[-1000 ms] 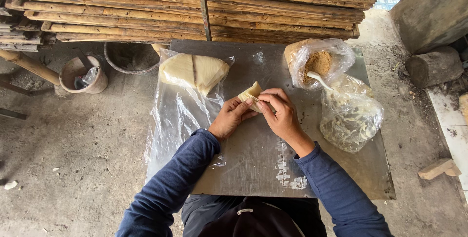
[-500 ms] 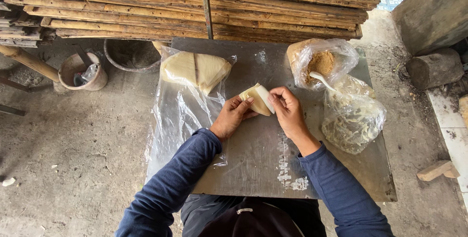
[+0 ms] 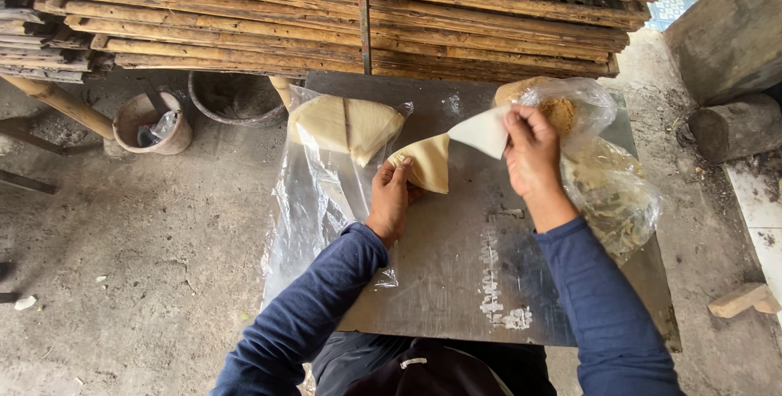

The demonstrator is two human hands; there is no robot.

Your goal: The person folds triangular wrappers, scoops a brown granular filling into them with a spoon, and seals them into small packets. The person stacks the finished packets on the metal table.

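Just ahead of the left hand (image 3: 392, 198) and to its left lies a stack of tan sheets (image 3: 346, 125) on clear plastic film (image 3: 314, 200). That hand's fingers are curled shut on the lower end of a tan folded sheet (image 3: 423, 162), whose long axis runs up and rightward to a pale sheet (image 3: 482, 131). The right hand (image 3: 531, 154) pinches that sheet's right edge, thumb and fingers closed. The pale sheet lies nearer the right hand. Just past this hand sits a plastic bag of brown powder (image 3: 562, 111). All rest on a grey metal board (image 3: 456, 282) over concrete floor (image 3: 122, 266), with bamboo poles (image 3: 244, 5) beyond.
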